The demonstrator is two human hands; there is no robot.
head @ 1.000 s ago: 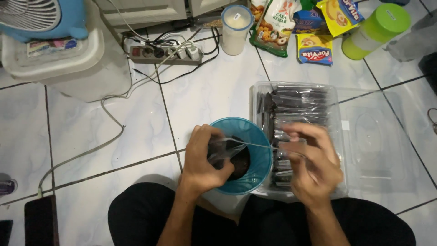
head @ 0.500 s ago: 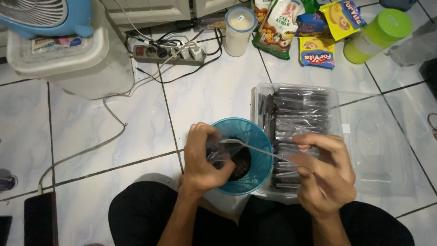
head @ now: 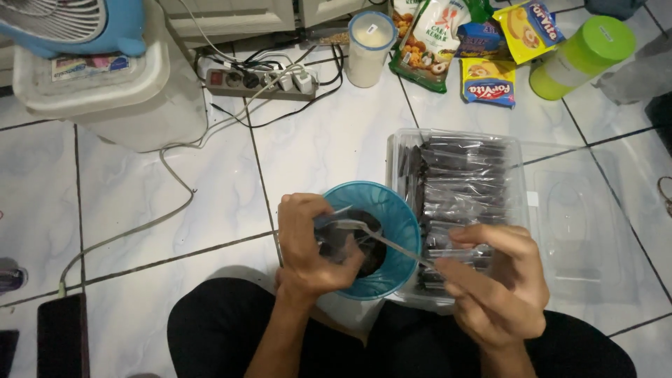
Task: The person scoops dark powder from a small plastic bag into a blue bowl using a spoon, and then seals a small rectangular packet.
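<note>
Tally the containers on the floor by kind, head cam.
Blue bowl: 1
Clear plastic tub: 1
Clear tub lid: 1
White jar: 1
Green-lidded bottle: 1
Total: 5

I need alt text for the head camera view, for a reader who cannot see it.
Over a teal bowl, the left hand grips a small clear bag while the right hand holds a metal spoon to it. Beside it, a clear container holds filled packets on a white tiled floor.
</note>
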